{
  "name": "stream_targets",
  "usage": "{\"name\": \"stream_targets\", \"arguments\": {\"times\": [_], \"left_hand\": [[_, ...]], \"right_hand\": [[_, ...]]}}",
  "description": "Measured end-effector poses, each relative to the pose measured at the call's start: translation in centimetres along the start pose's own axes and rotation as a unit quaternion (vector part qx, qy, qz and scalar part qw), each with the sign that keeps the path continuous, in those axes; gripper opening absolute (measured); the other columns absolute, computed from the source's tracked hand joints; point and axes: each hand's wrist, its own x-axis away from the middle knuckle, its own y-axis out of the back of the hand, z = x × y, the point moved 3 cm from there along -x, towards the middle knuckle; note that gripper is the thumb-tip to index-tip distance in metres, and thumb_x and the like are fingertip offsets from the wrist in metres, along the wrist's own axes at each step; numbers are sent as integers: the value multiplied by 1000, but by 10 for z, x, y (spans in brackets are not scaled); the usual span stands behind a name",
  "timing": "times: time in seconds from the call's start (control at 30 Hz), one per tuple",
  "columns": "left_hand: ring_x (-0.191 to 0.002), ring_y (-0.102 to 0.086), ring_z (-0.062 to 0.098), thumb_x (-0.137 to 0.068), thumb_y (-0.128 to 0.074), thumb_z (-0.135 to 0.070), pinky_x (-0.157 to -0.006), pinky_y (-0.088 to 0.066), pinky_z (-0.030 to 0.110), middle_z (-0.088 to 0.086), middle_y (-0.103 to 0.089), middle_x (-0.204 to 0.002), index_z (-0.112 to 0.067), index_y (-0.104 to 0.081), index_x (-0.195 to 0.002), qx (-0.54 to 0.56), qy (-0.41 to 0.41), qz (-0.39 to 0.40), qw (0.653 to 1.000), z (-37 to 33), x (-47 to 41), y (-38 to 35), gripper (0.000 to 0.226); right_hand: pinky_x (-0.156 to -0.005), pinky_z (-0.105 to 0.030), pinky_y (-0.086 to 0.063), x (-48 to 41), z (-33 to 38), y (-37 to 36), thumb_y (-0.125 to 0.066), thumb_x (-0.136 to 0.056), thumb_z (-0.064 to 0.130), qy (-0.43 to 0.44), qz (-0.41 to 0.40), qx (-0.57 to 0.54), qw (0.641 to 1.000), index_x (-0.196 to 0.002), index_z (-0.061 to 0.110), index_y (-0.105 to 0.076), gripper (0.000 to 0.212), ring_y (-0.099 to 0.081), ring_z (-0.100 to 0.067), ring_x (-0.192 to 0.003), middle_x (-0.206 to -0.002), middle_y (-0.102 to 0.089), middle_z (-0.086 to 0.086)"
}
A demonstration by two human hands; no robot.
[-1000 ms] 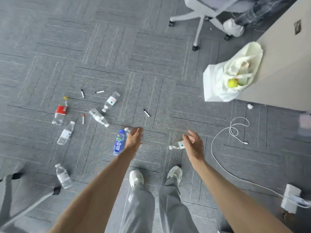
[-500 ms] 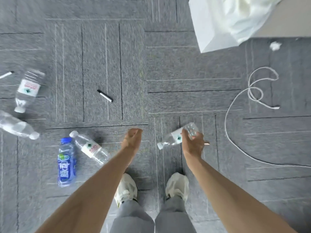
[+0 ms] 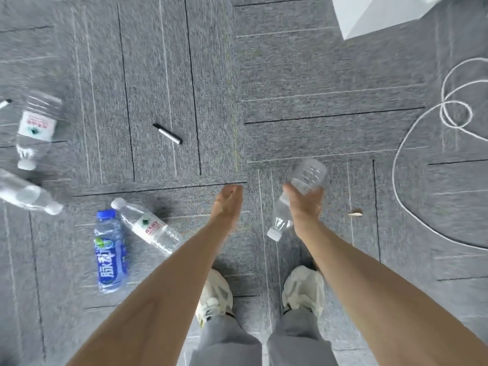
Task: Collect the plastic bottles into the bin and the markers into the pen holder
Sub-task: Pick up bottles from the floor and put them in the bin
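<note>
Head view: right hand (image 3: 305, 208) has turned its gripped bottle (image 3: 309, 173).

— How many bottles?
— Five. A bare bottle (image 3: 307, 178) at three o'clock, a blue bottle (image 3: 111, 253) at eight, a white-capped bottle (image 3: 149, 229) just beside it, a blurred bottle (image 3: 25, 194) at nine, a labelled bottle (image 3: 37, 125) at ten.
— Markers?
— Two, both at ten o'clock: a black marker (image 3: 167, 133) and, farther out, an edge marker (image 3: 5, 103).
— Hands?
— Two: left hand (image 3: 227, 204), right hand (image 3: 306, 208).
— The rest?
— Two shoes at six, left shoe (image 3: 214, 297) and right shoe (image 3: 303, 289). One cable (image 3: 393, 167) at three, one bag (image 3: 369, 14) at one, one scrap (image 3: 355, 213) at four.
</note>
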Motion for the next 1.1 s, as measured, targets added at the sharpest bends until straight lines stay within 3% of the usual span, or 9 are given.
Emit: {"name": "stream_targets", "arguments": {"times": [0.1,0.23,0.37,0.47,0.6,0.7,0.93,1.0,1.1], "left_hand": [[-91,-55,18,-98,-43,-37,-83,-48,36,4,-59,-106,-13,-53,-124,1,-6,0,1000,-12,25,4,37],[-96,-55,20,-98,-43,-37,-86,-48,39,2,-60,-103,-18,-56,-114,18,4,-2,1000,-21,75,13,28],[-100,-59,22,-92,-48,-36,-92,-51,44,1,-63,-102,-31,-57,-97,49,23,-19,998,-32,129,29,11],[-105,-61,27,-82,-42,-47,-95,-50,48,1,-66,-106,-37,-56,-83,72,48,-40,995,-24,154,49,17],[-97,-59,25,-92,-37,-45,-86,-50,37,4,-62,-104,-23,-58,-104,83,52,-71,993,-29,191,88,33],[-89,-56,23,-101,-33,-32,-70,-43,29,5,-59,-100,-14,-55,-115,60,33,-99,993,-18,194,122,32],[-93,-55,22,-101,-38,-34,-78,-47,32,8,-57,-119,-16,-48,-125,107,42,-161,980,44,140,179,32],[-107,-55,26,-99,-42,-40,-90,-47,37,14,-51,-133,-14,-42,-133,113,56,-171,977,67,112,188,43],[-135,-35,36,-94,-50,-47,-111,-34,49,14,-25,-151,-10,-21,-147,135,120,-178,967,93,69,193,71]], "right_hand": [[-51,-15,-51,39,28,24,-80,-77,18,90,46,-2,995,-120,18,-46,55,-66,-12,-74,-93,-63,0],[-55,-29,-58,96,59,54,-81,-74,14,132,111,11,985,-123,22,-47,61,-68,-17,-71,-94,-67,-5],[-52,-25,-57,153,89,77,-81,-74,20,173,147,91,970,-130,25,-42,68,-63,-14,-69,-90,-64,1],[-53,-17,-52,194,107,73,-79,-76,17,191,182,109,958,-125,27,-43,61,-65,-13,-73,-89,-64,6],[-71,-38,-59,234,123,48,-81,-69,22,213,220,126,943,-123,32,-50,63,-70,-19,-81,-91,-71,3],[-73,-41,-59,252,120,17,-82,-68,22,223,249,141,932,-123,31,-52,64,-71,-19,-81,-91,-72,4],[-76,-40,-59,250,84,-72,-81,-69,32,254,298,210,896,-144,24,-37,88,-69,-22,-90,-112,-69,-5],[-63,-33,-57,239,69,-95,-81,-72,26,256,305,209,893,-143,21,-36,84,-69,-19,-80,-104,-69,-3],[-51,-16,-49,215,47,-125,-80,-77,18,255,296,219,894,-133,26,-41,68,-65,-9,-68,-92,-68,2]]}}
